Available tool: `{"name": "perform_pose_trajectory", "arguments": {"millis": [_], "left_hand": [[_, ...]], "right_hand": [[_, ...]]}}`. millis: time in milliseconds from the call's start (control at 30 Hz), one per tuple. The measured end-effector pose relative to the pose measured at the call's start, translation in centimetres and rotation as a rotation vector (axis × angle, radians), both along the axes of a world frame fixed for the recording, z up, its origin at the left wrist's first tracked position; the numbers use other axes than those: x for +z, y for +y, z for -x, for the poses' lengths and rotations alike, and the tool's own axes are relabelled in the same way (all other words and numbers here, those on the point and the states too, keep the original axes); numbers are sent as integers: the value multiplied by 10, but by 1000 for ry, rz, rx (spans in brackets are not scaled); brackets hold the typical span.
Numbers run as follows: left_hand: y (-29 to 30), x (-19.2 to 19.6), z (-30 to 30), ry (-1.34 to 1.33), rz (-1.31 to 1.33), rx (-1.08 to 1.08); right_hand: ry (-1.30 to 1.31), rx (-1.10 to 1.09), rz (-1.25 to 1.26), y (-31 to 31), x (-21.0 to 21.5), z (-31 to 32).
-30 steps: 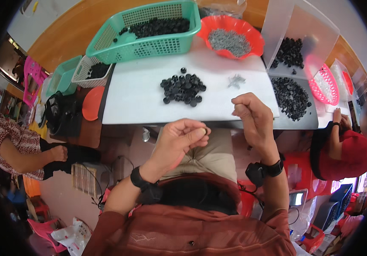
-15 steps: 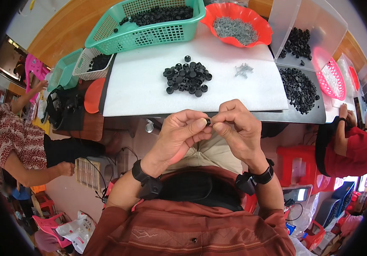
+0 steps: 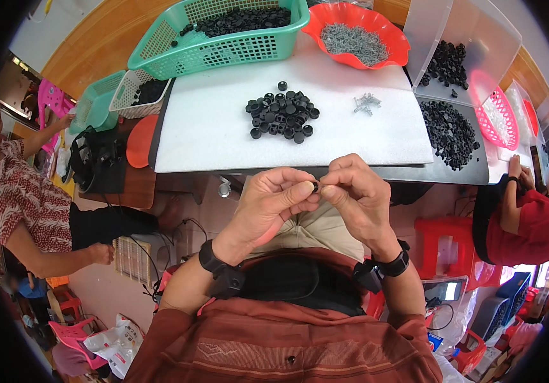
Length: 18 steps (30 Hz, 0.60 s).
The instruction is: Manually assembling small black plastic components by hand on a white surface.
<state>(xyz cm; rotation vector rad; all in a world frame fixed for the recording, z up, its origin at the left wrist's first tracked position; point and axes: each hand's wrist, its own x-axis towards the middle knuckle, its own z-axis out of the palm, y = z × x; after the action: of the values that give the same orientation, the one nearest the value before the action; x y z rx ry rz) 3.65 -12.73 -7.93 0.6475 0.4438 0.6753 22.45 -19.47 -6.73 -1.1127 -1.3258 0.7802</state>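
Just off the table's near edge, my left hand point(image 3: 273, 203) pinches a small round black cap point(image 3: 315, 186) between thumb and forefinger. My right hand point(image 3: 355, 199) meets it from the right, thumb and forefinger pressed together against the cap's side. Whatever those right fingertips hold is too small and covered to name. Beyond my hands, a pile of black round caps point(image 3: 281, 115) lies on the white foam sheet point(image 3: 204, 137), with one cap apart behind it. To its right rests a little heap of silvery screws point(image 3: 367, 103).
A green basket point(image 3: 223, 54) of black parts and a red scalloped bowl point(image 3: 355, 39) of screws stand at the back. At right, black parts point(image 3: 450, 134) lie before a clear bin point(image 3: 472, 51). People sit at left point(image 3: 29, 198) and right point(image 3: 520, 223).
Both hands stay together at the cap with only slight finger movement. At the left, the other person's far hand has shifted a little near the green tray.
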Motion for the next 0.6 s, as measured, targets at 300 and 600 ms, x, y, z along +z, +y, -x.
{"name": "perform_pose_trajectory", "arguments": {"millis": [300,600], "left_hand": [[-2,-3,0,-14,4,-36],[-2,-5,-5,-22,14,-39]], "right_hand": [[-96,-86,-85,-6,-4,3],[-24,-130,-131,-9,-18,8]]}}
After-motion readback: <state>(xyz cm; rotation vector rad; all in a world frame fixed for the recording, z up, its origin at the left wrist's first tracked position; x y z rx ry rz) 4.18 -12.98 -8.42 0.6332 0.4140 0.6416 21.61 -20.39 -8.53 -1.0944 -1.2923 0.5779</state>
